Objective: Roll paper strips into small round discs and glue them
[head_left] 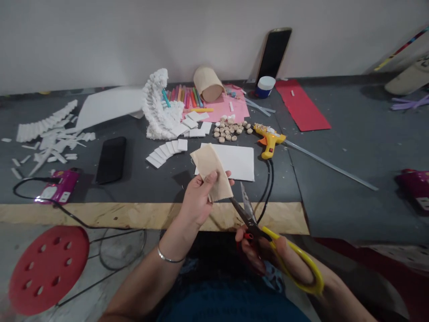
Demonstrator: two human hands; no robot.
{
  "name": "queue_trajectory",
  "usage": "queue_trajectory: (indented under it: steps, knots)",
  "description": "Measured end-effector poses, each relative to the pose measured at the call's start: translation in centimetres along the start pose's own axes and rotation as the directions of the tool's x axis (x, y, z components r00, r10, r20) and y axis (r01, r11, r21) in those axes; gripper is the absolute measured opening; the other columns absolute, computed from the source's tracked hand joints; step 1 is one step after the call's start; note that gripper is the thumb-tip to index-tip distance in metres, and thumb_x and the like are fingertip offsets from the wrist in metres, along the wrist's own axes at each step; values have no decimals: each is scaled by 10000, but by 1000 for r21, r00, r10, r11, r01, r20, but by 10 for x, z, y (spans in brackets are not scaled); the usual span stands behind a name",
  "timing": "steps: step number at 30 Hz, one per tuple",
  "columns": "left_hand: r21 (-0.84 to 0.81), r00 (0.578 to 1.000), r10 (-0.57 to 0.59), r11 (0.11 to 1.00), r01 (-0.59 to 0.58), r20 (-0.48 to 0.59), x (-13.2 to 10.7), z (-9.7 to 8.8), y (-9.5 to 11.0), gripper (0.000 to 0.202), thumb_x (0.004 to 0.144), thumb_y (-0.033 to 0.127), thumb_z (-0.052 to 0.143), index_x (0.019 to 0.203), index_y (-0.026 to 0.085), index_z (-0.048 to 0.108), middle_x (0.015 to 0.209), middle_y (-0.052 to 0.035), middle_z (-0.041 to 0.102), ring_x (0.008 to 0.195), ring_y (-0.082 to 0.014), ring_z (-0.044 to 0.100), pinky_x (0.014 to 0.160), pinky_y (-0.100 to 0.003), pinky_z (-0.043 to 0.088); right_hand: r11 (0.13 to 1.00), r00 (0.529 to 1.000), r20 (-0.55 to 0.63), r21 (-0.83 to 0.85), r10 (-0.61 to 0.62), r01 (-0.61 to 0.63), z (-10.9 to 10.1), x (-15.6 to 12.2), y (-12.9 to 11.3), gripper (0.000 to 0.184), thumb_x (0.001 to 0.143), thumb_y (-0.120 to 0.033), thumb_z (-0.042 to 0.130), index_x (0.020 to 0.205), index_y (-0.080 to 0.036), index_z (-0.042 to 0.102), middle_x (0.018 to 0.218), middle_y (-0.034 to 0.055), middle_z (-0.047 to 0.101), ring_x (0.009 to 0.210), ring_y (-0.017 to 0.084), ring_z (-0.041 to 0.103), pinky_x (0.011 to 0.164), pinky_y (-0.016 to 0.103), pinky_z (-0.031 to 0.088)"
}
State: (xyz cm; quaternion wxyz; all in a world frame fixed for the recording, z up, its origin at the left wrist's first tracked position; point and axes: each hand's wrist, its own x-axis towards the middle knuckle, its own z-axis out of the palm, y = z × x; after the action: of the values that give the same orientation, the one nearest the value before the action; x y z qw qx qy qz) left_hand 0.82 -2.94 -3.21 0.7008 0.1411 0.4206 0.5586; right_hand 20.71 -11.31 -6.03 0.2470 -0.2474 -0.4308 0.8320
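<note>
A tan piece of paper or card is pinched in my left hand, thumb on top and fingers beneath. My right hand grips a pair of scissors by yellow and red handles. Their blades stand apart, with one tip close to the paper's lower right corner; whether it touches I cannot tell. Under and beyond the paper lies a white rectangular board. Just behind the board are several small tan round pieces. A yellow glue gun rests to the right of them.
White square tiles, a black phone and white strips lie leftward. A bumpy white structure, a tan cylinder and a blue jar stand at the back. A purple power strip and cable lie near the front edge.
</note>
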Motion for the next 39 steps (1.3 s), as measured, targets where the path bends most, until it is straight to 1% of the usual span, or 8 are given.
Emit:
queue_trajectory:
  steps: [3, 6, 14, 19, 22, 27, 33, 39]
  knots:
    - [31, 998, -9, 999, 7, 60, -1, 3, -4, 361, 663, 331, 832, 904, 99, 697, 884, -125, 759, 732, -229, 728, 638, -295, 590, 998, 999, -31, 56, -25, 27, 3, 4, 1, 714, 857, -756, 331, 1252, -182, 487, 837, 23, 451, 638, 115, 429, 596, 274, 386]
    - [56, 997, 11, 998, -15, 81, -2, 5, -9, 367, 671, 344, 826, 910, 96, 701, 918, -142, 757, 749, -245, 730, 619, -301, 590, 992, 998, -56, 124, -29, 36, 7, 8, 2, 746, 830, -785, 336, 1226, -175, 503, 804, 10, 438, 606, 105, 404, 574, 267, 372]
    - [68, 988, 152, 986, -152, 17, -2, 4, -13, 351, 680, 360, 819, 908, 119, 705, 926, -131, 760, 773, -238, 733, 694, -333, 599, 973, 998, -65, 229, -23, 37, 17, 12, -2, 744, 817, -803, 321, 1151, -178, 548, 739, -11, 422, 543, 93, 397, 529, 257, 369]
    - [63, 990, 131, 989, -134, 58, -2, 5, -17, 354, 695, 362, 809, 933, 119, 712, 937, -133, 758, 804, -249, 733, 719, -347, 601, 972, 991, -134, 234, 0, 32, 21, 16, -6, 740, 782, -818, 391, 1111, -182, 577, 709, -10, 444, 529, 97, 398, 505, 252, 351]
    - [33, 990, 134, 990, -135, 42, -1, 5, -15, 339, 679, 352, 822, 902, 120, 716, 918, -125, 762, 781, -234, 733, 708, -323, 599, 970, 989, -149, 243, 15, 22, 22, 17, -6, 739, 759, -822, 433, 1094, -180, 582, 717, -10, 451, 528, 93, 400, 499, 249, 349]
    - [6, 994, 102, 995, -103, 44, -2, 1, -10, 337, 661, 329, 838, 886, 109, 718, 885, -116, 763, 711, -206, 727, 658, -284, 590, 971, 995, -94, 235, -30, 51, 21, 13, -5, 713, 813, -795, 374, 1115, -180, 573, 707, -16, 431, 521, 88, 379, 486, 245, 350]
    - [-12, 995, 81, 997, -80, 51, -5, 3, -12, 368, 636, 336, 853, 891, 107, 720, 887, -112, 763, 701, -189, 721, 678, -276, 583, 984, 992, -128, 176, -8, 31, 22, 13, -4, 716, 804, -797, 394, 1137, -190, 575, 730, 3, 467, 544, 107, 406, 506, 265, 343]
    - [15, 994, 92, 996, -93, 64, -6, 3, -10, 350, 660, 339, 836, 896, 110, 716, 928, -128, 760, 749, -219, 727, 665, -295, 586, 989, 990, -138, 141, -22, 42, 20, 8, 1, 723, 837, -776, 350, 1176, -171, 555, 766, 9, 464, 579, 100, 413, 544, 257, 360]
